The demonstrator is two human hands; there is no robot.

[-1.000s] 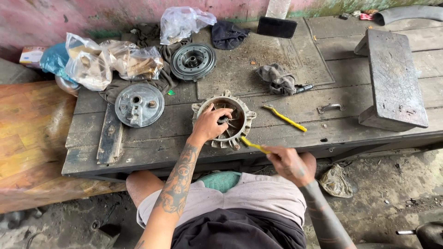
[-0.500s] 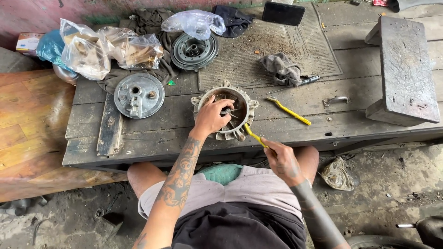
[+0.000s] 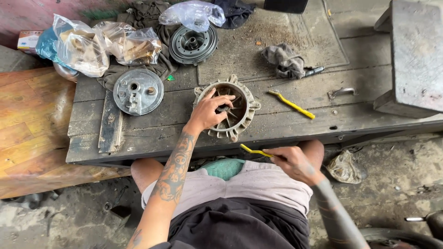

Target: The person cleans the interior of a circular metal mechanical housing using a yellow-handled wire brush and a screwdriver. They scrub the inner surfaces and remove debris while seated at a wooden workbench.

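Soft, even daylight, weak shadows, no glare; sharp centre, slight wide-angle edge distortion.

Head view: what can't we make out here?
- Inside of the finned housing: partly hidden by the left hand; what its fingers touch cannot be told.
- Brush in the right hand: handle end hidden in the grip, bristles too small to read.
- Bags: contents blurred by wrinkled plastic.
- Block: cut off by the right edge.
- Dark object: cut off by the top edge.

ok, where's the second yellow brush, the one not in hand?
Head view: the spare yellow brush lies on the wooden bench, right of the finned round housing, below the grey rag.
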